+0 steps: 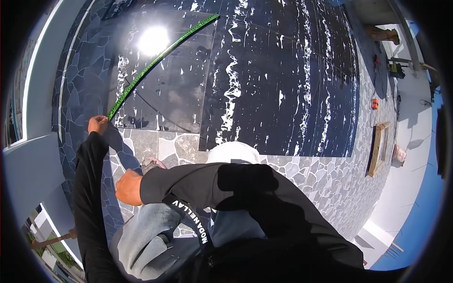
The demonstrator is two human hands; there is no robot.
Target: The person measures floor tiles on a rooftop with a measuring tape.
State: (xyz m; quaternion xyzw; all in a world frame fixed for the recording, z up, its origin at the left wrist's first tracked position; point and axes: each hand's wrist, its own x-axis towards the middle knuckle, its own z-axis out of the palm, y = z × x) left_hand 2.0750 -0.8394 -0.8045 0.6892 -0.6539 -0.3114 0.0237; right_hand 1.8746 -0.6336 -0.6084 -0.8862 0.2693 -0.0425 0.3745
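Note:
A green measuring tape runs diagonally over a dark, glossy sheet marked with white streaks. My left hand pinches the tape's lower end near the sheet's left corner. The far end of the tape lies at the seam with a second dark streaked sheet. My right hand is closed in front of my knees, below and right of my left hand, apart from the tape. Whatever it may hold is hidden.
Stone-patterned floor surrounds the sheets. A wooden frame, an orange object and a bag lie at the right. A white wall stands at the left.

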